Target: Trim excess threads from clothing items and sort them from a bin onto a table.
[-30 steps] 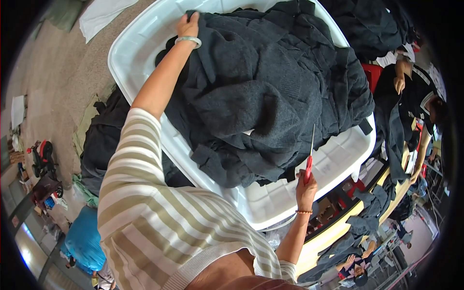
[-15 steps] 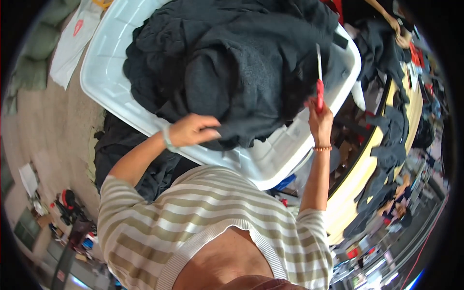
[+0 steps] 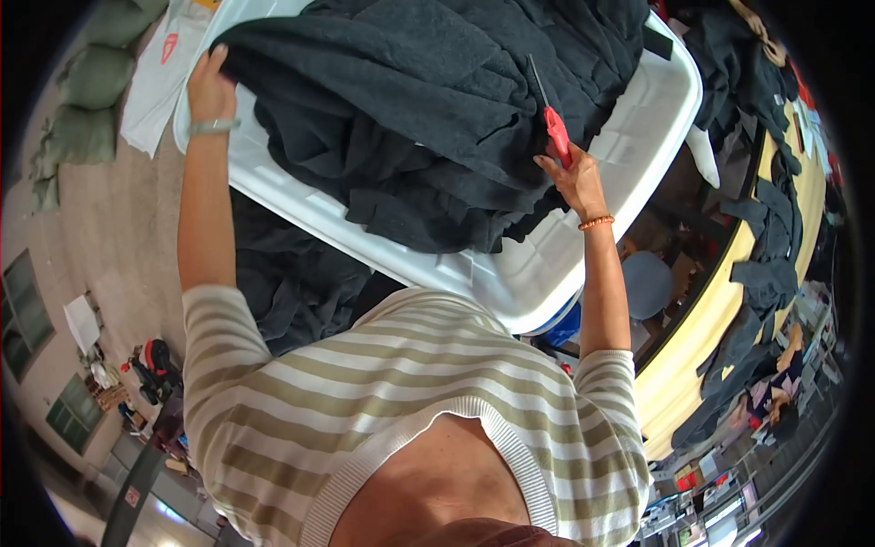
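Observation:
A large white plastic tub [image 3: 633, 118] in front of me holds a heap of black cloth [image 3: 437, 118]. At the tub's far left rim my left hand [image 3: 211, 87] is closed on a corner of this cloth, pulling a fold of it out taut. My right hand [image 3: 576, 180], over the right side of the heap, grips red-handled scissors [image 3: 558, 137]. Their thin blades look closed and point up and away over the cloth. Some of the handle is hidden by my fingers.
More black cloth [image 3: 296, 273] lies below the tub's left side. Black pieces [image 3: 766, 273] hang along a curved yellow table edge [image 3: 684, 369] on the right. Another person's hand [image 3: 770, 46] is at dark cloth, far right. A white bag [image 3: 164, 82] lies at the far left.
My left hand has gone from the tub's near side to its far left and taken hold of the cloth, spreading it leftward. The scissors have shifted left and tilted.

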A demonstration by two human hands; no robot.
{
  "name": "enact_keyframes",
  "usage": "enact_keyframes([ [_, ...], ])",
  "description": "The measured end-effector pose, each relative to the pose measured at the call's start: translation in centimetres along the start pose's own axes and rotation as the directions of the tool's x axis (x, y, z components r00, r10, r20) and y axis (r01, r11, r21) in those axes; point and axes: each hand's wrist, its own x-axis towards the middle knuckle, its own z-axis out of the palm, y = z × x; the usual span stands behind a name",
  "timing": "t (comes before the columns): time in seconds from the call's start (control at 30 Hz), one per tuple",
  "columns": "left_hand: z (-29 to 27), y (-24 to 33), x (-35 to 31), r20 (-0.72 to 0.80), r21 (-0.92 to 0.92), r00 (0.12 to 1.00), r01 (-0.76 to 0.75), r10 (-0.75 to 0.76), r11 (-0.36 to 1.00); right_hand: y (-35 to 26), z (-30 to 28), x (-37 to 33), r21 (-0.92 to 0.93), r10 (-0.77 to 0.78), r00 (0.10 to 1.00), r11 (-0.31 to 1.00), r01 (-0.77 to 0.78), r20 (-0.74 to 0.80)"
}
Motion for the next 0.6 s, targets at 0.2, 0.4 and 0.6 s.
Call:
enact_keyframes([
  [0.2, 7.0, -8.8, -2.0, 0.106, 0.859, 0.873, -0.322, 0.476, 0.398, -0.4, 0.2, -1.8, -0.263, -0.117, 0.983, 0.962, 0.076, -0.144],
  [0.4, 8.5, -15.6, -14.6, -0.241, 0.437, 0.9, 0.435, -0.364, 0.787, -2.2, -0.1, -5.0, -0.188, -0.098, 0.993, 0.978, 0.085, -0.06],
  [0.6, 8.3, -14.2, -9.3, -0.028, -0.112, 0.823, 0.561, -0.567, 0.82, -1.6, 5.0, -5.2, -0.286, -0.276, 0.958, 0.926, 0.246, -0.071],
])
